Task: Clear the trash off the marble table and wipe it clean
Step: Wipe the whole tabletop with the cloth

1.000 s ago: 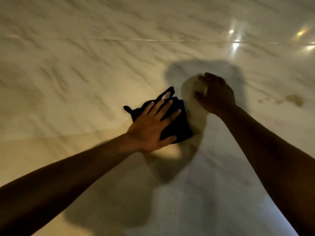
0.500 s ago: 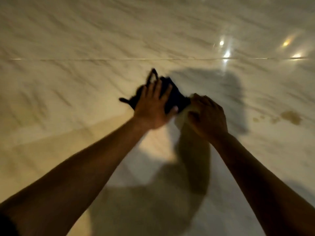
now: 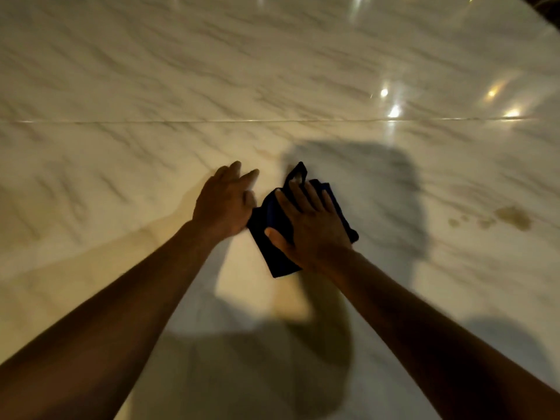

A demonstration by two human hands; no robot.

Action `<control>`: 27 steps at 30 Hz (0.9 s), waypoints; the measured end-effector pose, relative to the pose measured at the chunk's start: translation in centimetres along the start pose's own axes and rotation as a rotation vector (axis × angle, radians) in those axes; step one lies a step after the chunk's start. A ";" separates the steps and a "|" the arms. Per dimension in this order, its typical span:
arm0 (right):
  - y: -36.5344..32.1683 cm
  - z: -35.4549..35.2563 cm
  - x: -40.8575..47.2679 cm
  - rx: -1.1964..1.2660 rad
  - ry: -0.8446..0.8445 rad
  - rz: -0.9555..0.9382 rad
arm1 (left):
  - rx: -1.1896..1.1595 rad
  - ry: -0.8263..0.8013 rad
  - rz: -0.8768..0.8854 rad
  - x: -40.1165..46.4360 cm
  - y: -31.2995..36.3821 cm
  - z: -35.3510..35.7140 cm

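Note:
A dark blue cloth [image 3: 274, 256] lies folded on the marble table [image 3: 121, 86] near the middle of the view. My right hand [image 3: 312, 225] presses flat on it with straight, spread fingers. Just left of the cloth is my left hand [image 3: 224, 204], its fingers relaxed and extended, its edge touching the cloth's left side and nothing visible in it. A brown stain [image 3: 513, 218] with a few small spots [image 3: 454, 222] marks the marble to the right of the cloth.
A thin seam [image 3: 181, 120] crosses the marble from left to right beyond my hands. Lamp reflections [image 3: 394, 112] glare at the upper right. The table's far right corner [image 3: 545, 22] meets darkness at the top right. My shadow falls over the near marble.
The cloth passed from under my left hand to under my right hand. My right hand, earlier curled round something pale, now lies flat; the pale thing is out of sight. My left hand moved off leftward.

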State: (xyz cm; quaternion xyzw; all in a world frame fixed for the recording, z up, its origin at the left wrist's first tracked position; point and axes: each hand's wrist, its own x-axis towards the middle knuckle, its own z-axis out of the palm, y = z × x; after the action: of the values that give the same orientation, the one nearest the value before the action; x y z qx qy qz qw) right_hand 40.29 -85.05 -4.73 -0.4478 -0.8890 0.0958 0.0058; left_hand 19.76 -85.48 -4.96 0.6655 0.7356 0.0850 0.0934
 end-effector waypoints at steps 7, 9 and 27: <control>12.0 -1.4 4.6 -0.157 0.184 0.219 | 0.115 0.035 -0.037 0.1 0.6 1.6; 15.7 -2.3 5.1 -0.128 0.185 0.386 | 0.110 0.011 -0.051 0.3 0.6 1.6; 19.2 -2.7 -7.5 -0.052 0.178 0.546 | 0.106 -0.016 -0.056 -12.2 10.7 3.5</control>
State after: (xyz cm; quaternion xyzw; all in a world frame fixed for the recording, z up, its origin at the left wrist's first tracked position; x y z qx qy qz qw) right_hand 60.32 -79.47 -4.88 -0.6771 -0.7338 0.0312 0.0465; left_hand 32.11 -96.56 -5.43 0.6494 0.7566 0.0379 0.0662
